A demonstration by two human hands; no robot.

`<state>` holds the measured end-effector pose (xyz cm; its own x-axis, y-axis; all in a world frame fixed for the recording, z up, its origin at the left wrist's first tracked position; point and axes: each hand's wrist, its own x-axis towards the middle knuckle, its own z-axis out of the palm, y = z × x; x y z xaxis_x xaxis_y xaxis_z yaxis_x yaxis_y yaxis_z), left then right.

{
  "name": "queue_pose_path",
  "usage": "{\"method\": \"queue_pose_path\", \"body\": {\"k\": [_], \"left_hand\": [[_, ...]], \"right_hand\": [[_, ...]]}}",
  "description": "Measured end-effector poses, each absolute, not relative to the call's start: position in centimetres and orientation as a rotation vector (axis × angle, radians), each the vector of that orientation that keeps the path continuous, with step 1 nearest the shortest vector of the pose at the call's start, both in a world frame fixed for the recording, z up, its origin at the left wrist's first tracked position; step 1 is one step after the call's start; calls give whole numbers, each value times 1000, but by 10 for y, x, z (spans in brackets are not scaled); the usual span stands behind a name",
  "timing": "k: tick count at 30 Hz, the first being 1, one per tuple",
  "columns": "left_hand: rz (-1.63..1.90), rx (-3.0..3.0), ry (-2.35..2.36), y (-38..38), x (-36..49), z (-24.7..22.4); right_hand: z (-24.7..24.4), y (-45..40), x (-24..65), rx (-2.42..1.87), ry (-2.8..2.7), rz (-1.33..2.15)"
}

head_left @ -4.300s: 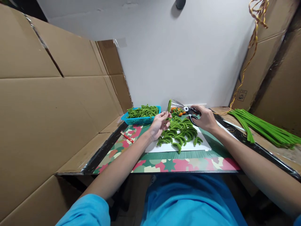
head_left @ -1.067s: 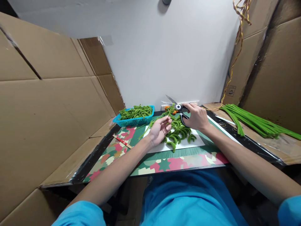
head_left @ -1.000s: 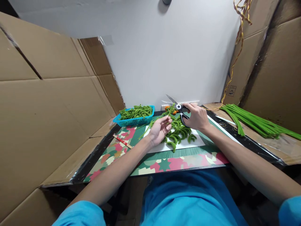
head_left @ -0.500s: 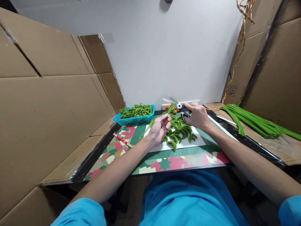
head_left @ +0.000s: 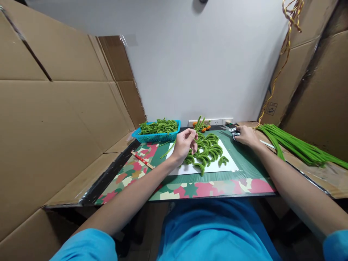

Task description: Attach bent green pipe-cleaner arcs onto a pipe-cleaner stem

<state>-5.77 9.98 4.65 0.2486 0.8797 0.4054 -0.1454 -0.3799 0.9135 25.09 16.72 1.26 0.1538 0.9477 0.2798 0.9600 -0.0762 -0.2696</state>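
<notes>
My left hand (head_left: 185, 144) pinches a few fuzzy green pipe cleaners (head_left: 199, 123), whose ends stick up past the fingertips and trail out at lower left. Over at the table's back right, my right hand (head_left: 247, 136) is closed on the black-handled scissors (head_left: 234, 132), low at the table surface with the blades pointing left. Beneath and right of my left hand, many short curved green pipe-cleaner pieces (head_left: 209, 150) lie on a white sheet (head_left: 230, 167). Small orange fuzzy pieces (head_left: 207, 128) sit behind them.
A blue basket (head_left: 155, 138) of twisted green pieces stands at back left. Red-wrapped chopsticks (head_left: 142, 160) lie on the patterned mat (head_left: 201, 188). Long green pipe cleaners (head_left: 301, 146) rest at right. Cardboard walls (head_left: 78, 116) flank the table; a twisted yellow wire (head_left: 277, 78) hangs at right.
My right hand has carried the scissors right and down, away from my left hand, to the table's back right. My left hand stays about in place, still holding the pipe cleaners.
</notes>
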Motion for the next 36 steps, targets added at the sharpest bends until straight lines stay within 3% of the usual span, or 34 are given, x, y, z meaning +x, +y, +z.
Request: {"method": "queue_pose_path", "body": {"k": [13, 22, 29, 36], "left_hand": [[1264, 1895, 853, 86, -56, 46], [987, 2411, 764, 67, -50, 48], [819, 2503, 687, 62, -51, 49], [876, 2428, 716, 64, -50, 49]], "right_hand": [[13, 177, 254, -1919, -2092, 26], [17, 177, 257, -1947, -2078, 105], [21, 176, 258, -1940, -2110, 144], [24, 175, 261, -1921, -2158, 194]]}}
